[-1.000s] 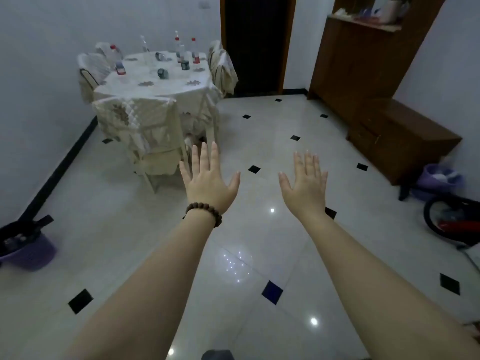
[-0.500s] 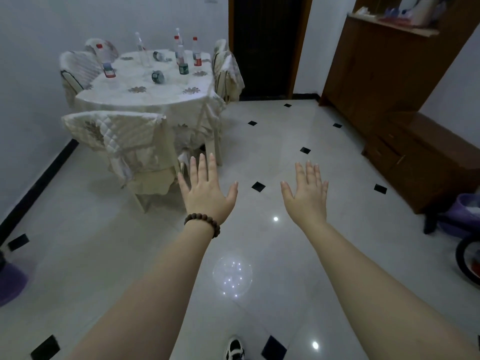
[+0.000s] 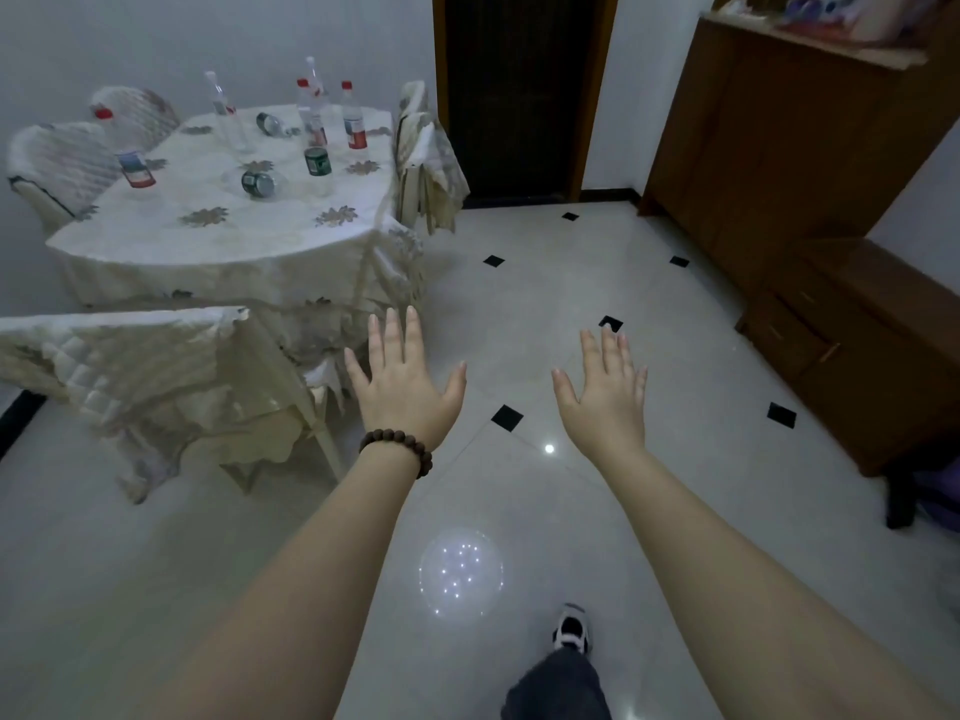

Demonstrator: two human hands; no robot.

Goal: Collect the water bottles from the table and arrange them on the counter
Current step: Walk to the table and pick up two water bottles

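Several clear water bottles stand or lie on a round table (image 3: 218, 241) with a cream cloth, up and to the left. A red-capped bottle (image 3: 353, 116) and a taller one (image 3: 311, 109) stand at the far side. One bottle with a green label (image 3: 258, 182) lies on its side mid-table. Another red-capped bottle (image 3: 127, 148) leans at the left. My left hand (image 3: 402, 381), with a bead bracelet, and my right hand (image 3: 605, 392) are stretched out over the floor, palms down, fingers spread, both holding nothing. The wooden counter (image 3: 815, 49) is at the upper right.
A covered chair (image 3: 156, 366) stands between me and the table, just left of my left hand. More covered chairs ring the table. A low wooden cabinet (image 3: 872, 324) runs along the right wall. A dark doorway (image 3: 519, 90) is ahead. My right foot (image 3: 571, 626) shows on the tiled floor.
The table and chairs have grown larger and shifted down and left in view as I walked closer. My hands stay open and spread. My foot has come into view.
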